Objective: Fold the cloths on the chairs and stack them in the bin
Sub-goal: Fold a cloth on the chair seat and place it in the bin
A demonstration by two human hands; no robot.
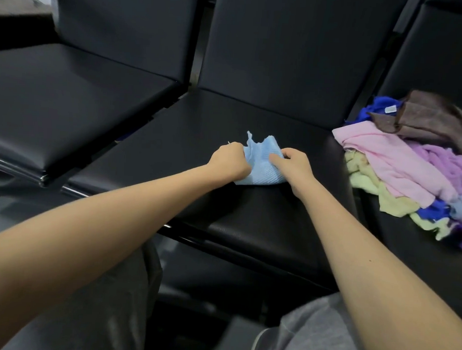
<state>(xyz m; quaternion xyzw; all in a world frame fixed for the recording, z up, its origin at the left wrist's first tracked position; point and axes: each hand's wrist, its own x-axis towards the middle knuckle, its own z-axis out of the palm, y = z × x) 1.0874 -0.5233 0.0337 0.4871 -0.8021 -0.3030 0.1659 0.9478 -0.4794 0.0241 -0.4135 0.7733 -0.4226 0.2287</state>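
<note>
My left hand [229,161] and right hand [291,168] both have their fingers curled into the light blue cloth [262,164], one on each side, and it lies bunched between them on the middle chair seat [249,218].

I judge it to be very light and quite limp. Its far edge stands up in ragged peaks at 12 o'clock, and the weave looks open and textured, so it should not slide much on the smooth black seat. It will not hold a crease by itself. I should work my grips out to two corners, pull the cloth taut and flat, then fold it over and press it down with a palm.

There is room to do this. The seat lies bare from 9 o'clock round to 12 o'clock of the cloth, up to the backrest [285,44]. At 6 o'clock the front edge of the seat is near (a hanging corner could pull the cloth off).

At 3 o'clock the pile of cloths [401,167] on the right chair spills close to the seat gap, so I should keep the fold clear of it. The left chair seat [68,99] at 9 o'clock is spare room. I cannot see the bin.
</note>
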